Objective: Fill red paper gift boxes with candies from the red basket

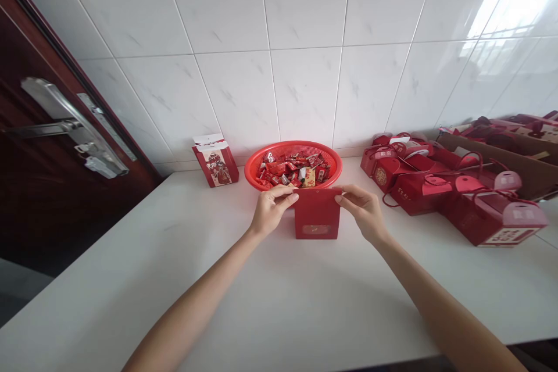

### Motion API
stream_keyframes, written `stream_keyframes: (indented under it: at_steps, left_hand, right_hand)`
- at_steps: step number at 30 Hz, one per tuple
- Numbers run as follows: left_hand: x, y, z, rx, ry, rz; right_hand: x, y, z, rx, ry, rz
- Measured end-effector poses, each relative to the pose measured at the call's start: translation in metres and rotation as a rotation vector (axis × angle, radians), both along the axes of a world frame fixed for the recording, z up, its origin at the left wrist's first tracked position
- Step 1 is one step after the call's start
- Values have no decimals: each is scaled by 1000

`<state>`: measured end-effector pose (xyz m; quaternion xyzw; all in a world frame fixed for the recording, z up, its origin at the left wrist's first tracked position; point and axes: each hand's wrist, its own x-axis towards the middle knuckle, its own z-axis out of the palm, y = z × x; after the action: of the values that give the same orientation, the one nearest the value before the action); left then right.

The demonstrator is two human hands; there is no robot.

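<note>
A red paper gift box (317, 212) stands upright on the white table, with a small oval window low on its front. My left hand (271, 206) pinches its top left corner between thumb and fingers. At the top right corner, my right hand (362, 209) grips the same box in a like pinch. Right behind it sits a red plastic basket (250, 170) holding many wrapped candies (279, 168). The box hides part of the basket's front rim. What lies inside the box cannot be seen.
Left of the basket stands another red box (217, 164) with a printed figure and white flaps up. Several red handled boxes (422, 189) crowd the right side, beside a brown cardboard carton (501, 160). A tiled wall (305, 93) borders the back; a dark door (43, 186) is at left.
</note>
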<state>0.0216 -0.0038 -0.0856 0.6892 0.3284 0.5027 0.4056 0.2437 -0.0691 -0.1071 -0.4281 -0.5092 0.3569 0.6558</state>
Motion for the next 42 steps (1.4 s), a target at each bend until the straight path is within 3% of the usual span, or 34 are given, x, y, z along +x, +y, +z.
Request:
stream_keyframes:
  at_steps: [7, 17, 27, 37, 42]
  left_hand:
    - [6, -8, -1, -173, -58, -1]
    - [9, -14, 7, -2, 49, -69]
    - [7, -12, 8, 49, 75, -101]
    - [7, -12, 6, 55, 70, -94]
    - [1, -8, 6, -45, 65, -159]
  right_hand:
    - [0, -9, 6, 3, -10, 10]
    - [1, -13, 8, -11, -40, 22]
    - [3, -15, 9, -5, -51, 36]
    - [1, -15, 6, 8, -71, -8]
    - [2, -16, 7, -2, -80, -3]
